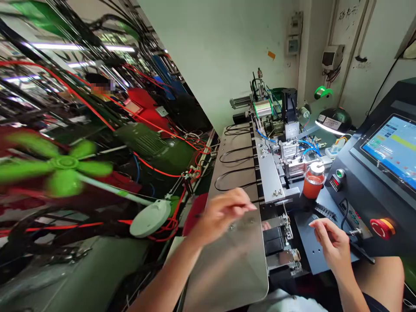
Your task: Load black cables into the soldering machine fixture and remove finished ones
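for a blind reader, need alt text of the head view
Two bare hands, left and right, hover at a metal workbench with a small machine, a jar of reddish liquid and a touchscreen. Far left, a green fan stands before blurred machinery.

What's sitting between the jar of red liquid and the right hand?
In the head view, a black bristled strip lies between the jar of red liquid and the right hand.

Pale wall (234,56) | green fan (65,162) at left | lit lamp (334,120)
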Action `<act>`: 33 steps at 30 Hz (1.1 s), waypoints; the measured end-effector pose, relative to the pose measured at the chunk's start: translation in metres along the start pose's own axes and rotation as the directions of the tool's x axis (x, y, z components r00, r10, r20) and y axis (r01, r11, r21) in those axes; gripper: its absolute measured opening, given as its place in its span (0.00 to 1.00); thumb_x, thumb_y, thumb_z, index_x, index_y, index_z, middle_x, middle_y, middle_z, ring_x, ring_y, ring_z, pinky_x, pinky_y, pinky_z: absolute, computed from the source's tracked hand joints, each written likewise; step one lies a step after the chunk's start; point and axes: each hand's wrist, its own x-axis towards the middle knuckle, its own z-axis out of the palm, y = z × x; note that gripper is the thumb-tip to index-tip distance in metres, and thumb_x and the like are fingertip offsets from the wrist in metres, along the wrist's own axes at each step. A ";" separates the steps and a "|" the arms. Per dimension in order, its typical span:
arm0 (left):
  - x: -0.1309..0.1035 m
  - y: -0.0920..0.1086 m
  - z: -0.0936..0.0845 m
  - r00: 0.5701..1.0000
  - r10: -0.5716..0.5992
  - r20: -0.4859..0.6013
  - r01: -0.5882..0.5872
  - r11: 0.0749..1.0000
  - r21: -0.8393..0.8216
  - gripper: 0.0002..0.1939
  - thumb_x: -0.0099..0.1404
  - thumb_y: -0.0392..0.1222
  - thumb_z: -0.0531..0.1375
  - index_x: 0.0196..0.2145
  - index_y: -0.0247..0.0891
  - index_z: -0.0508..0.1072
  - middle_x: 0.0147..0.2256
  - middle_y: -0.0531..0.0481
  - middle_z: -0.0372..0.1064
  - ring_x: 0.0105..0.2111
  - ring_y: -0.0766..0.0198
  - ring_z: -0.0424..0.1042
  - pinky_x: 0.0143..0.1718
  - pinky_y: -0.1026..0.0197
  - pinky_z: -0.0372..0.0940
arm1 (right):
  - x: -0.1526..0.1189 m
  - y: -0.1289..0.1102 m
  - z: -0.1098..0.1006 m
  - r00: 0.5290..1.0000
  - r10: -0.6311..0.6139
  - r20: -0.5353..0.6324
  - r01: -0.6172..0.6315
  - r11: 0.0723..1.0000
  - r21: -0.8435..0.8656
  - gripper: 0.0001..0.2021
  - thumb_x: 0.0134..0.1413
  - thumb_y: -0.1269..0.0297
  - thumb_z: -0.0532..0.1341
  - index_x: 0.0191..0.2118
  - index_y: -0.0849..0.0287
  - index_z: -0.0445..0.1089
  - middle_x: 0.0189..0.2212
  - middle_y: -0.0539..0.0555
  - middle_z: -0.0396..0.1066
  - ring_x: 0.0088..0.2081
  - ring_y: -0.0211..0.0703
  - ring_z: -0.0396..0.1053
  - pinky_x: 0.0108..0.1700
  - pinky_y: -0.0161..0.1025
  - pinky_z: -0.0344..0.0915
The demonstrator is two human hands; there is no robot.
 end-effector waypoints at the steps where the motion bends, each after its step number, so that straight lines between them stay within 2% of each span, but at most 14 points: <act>1: 0.006 0.004 0.026 0.984 -0.043 0.170 0.062 0.993 -0.103 0.27 0.65 0.62 0.49 0.30 0.36 0.74 0.28 0.48 0.65 0.27 0.68 0.65 0.26 0.65 0.62 | -0.001 -0.004 0.000 1.000 0.003 0.016 -0.003 1.000 0.005 0.14 0.57 0.55 0.57 0.29 0.59 0.71 0.17 0.47 0.58 0.19 0.34 0.55 0.20 0.31 0.53; 3: 0.013 0.011 0.067 0.948 -0.065 0.312 0.139 0.966 -0.219 0.26 0.67 0.58 0.47 0.33 0.34 0.74 0.29 0.47 0.65 0.28 0.68 0.66 0.28 0.66 0.62 | -0.002 -0.010 0.002 0.999 0.006 0.050 -0.006 1.000 0.005 0.14 0.58 0.56 0.56 0.29 0.59 0.71 0.17 0.47 0.59 0.19 0.34 0.57 0.20 0.31 0.54; 5: 0.012 0.015 0.092 0.948 -0.066 0.311 0.135 0.969 -0.207 0.20 0.68 0.52 0.50 0.35 0.34 0.75 0.29 0.48 0.65 0.29 0.68 0.66 0.29 0.66 0.62 | -0.004 -0.016 0.006 0.996 -0.001 0.087 0.001 1.000 -0.006 0.12 0.59 0.58 0.56 0.30 0.59 0.71 0.17 0.47 0.61 0.20 0.34 0.59 0.22 0.31 0.56; 7: 0.008 0.013 0.104 0.965 -0.046 0.259 0.084 0.987 -0.136 0.14 0.67 0.45 0.53 0.35 0.35 0.75 0.30 0.49 0.67 0.30 0.68 0.66 0.32 0.66 0.62 | -0.005 -0.018 0.012 0.994 -0.008 0.110 0.009 1.000 -0.012 0.10 0.58 0.59 0.57 0.33 0.58 0.71 0.21 0.48 0.65 0.22 0.35 0.61 0.24 0.31 0.60; 10: 0.000 0.006 0.111 0.976 -0.017 0.217 0.027 0.999 -0.047 0.11 0.67 0.41 0.54 0.35 0.36 0.75 0.30 0.49 0.69 0.30 0.68 0.68 0.33 0.66 0.63 | -0.004 -0.017 0.019 0.992 -0.013 0.124 0.015 1.000 -0.018 0.09 0.58 0.59 0.57 0.35 0.59 0.71 0.26 0.51 0.67 0.25 0.36 0.64 0.27 0.33 0.63; 13: -0.004 0.000 0.113 0.974 0.003 0.226 -0.015 0.999 0.051 0.12 0.67 0.40 0.53 0.35 0.36 0.75 0.30 0.50 0.68 0.29 0.69 0.68 0.31 0.67 0.63 | 0.000 -0.017 0.017 0.985 -0.040 0.165 0.051 0.997 -0.065 0.11 0.59 0.59 0.57 0.31 0.59 0.69 0.24 0.50 0.66 0.26 0.36 0.62 0.27 0.33 0.61; 15: -0.006 -0.002 0.113 0.964 0.028 0.263 -0.065 0.989 0.134 0.12 0.67 0.41 0.52 0.36 0.38 0.76 0.29 0.51 0.67 0.27 0.70 0.67 0.30 0.68 0.62 | 0.004 -0.020 0.010 0.961 -0.044 0.273 0.083 0.987 -0.135 0.13 0.59 0.58 0.57 0.27 0.59 0.67 0.23 0.49 0.64 0.25 0.35 0.60 0.27 0.33 0.59; 17: -0.007 -0.003 0.112 0.947 0.051 0.317 -0.116 0.975 0.189 0.12 0.67 0.42 0.53 0.36 0.39 0.76 0.29 0.52 0.66 0.27 0.70 0.67 0.30 0.68 0.61 | 0.008 -0.024 0.003 0.913 -0.019 0.408 0.110 0.973 -0.201 0.15 0.58 0.57 0.57 0.24 0.59 0.65 0.20 0.48 0.62 0.24 0.34 0.58 0.26 0.32 0.56; 19: -0.008 -0.002 0.112 0.940 0.064 0.335 -0.132 0.974 0.183 0.11 0.67 0.40 0.53 0.34 0.38 0.75 0.29 0.52 0.66 0.28 0.70 0.67 0.30 0.68 0.61 | 0.009 -0.028 0.001 0.890 -0.005 0.456 0.124 0.965 -0.231 0.16 0.58 0.57 0.57 0.22 0.59 0.64 0.19 0.47 0.61 0.22 0.34 0.56 0.25 0.32 0.54; 21: -0.009 0.002 0.114 0.955 0.062 0.292 -0.100 0.988 0.120 0.11 0.67 0.39 0.53 0.32 0.36 0.74 0.29 0.51 0.66 0.28 0.69 0.67 0.31 0.68 0.61 | 0.007 -0.030 0.005 0.933 -0.048 0.357 0.129 0.970 -0.206 0.15 0.57 0.58 0.58 0.22 0.59 0.65 0.19 0.47 0.63 0.23 0.34 0.58 0.25 0.33 0.54; 23: -0.010 0.006 0.116 0.975 0.031 0.219 -0.041 0.998 0.039 0.11 0.67 0.38 0.52 0.32 0.35 0.73 0.28 0.51 0.65 0.28 0.69 0.66 0.31 0.68 0.60 | 0.001 -0.030 0.015 0.977 -0.117 0.177 0.145 0.978 -0.150 0.12 0.57 0.61 0.58 0.24 0.59 0.67 0.21 0.48 0.65 0.24 0.35 0.60 0.26 0.33 0.56; 26: -0.013 0.011 0.121 0.987 -0.059 0.151 0.070 0.995 -0.072 0.12 0.67 0.41 0.53 0.31 0.35 0.72 0.27 0.51 0.63 0.27 0.69 0.64 0.30 0.67 0.60 | -0.009 -0.027 0.034 0.984 -0.177 -0.029 0.173 0.980 -0.097 0.11 0.57 0.64 0.58 0.25 0.59 0.67 0.22 0.49 0.66 0.24 0.35 0.61 0.26 0.33 0.57; 29: -0.015 0.012 0.125 0.981 -0.127 0.146 0.150 0.976 -0.159 0.12 0.66 0.43 0.53 0.31 0.35 0.72 0.28 0.51 0.62 0.28 0.68 0.64 0.28 0.67 0.60 | -0.015 -0.023 0.048 0.975 -0.182 -0.125 0.173 0.982 -0.080 0.10 0.57 0.65 0.58 0.25 0.59 0.66 0.21 0.48 0.64 0.23 0.35 0.60 0.26 0.33 0.57; 33: -0.015 0.012 0.125 0.975 -0.148 0.167 0.179 0.965 -0.190 0.12 0.66 0.43 0.53 0.30 0.35 0.72 0.28 0.51 0.62 0.27 0.69 0.63 0.28 0.67 0.59 | -0.018 -0.019 0.056 0.974 -0.132 -0.181 0.128 0.991 -0.036 0.12 0.58 0.63 0.57 0.25 0.58 0.65 0.19 0.47 0.62 0.22 0.34 0.59 0.26 0.32 0.57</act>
